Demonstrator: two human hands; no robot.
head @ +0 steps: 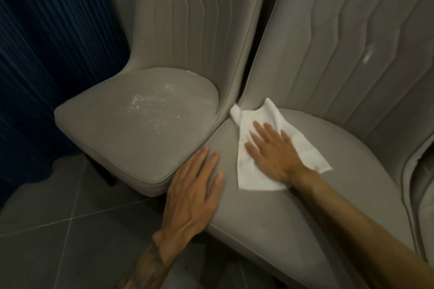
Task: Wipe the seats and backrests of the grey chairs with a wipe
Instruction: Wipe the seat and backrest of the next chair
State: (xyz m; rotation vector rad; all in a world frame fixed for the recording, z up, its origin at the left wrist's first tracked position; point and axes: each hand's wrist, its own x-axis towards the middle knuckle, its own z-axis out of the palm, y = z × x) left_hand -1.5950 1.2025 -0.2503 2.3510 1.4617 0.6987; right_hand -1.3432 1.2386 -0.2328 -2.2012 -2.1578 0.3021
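Head view: at far left hangs a dark blue curtain (47, 54), then the left chair (131, 129), its seat speckled with shiny droplets (150, 108); we judge it damp from wiping. Our left hand (192, 190) lies flat, fingers straight, on the near-left edge of the right chair (258, 230), holding nothing; we reckon it steadies the chair. Just right of it the white wipe (310, 150) lies spread on that seat, one corner twisted towards the gap where both chairs meet. Our right hand (270, 152) presses flat on the wipe, fingers straight and spread, pinning rather than gripping it, probably to cover more of the seat. The ribbed backrest (340, 42) rises behind.
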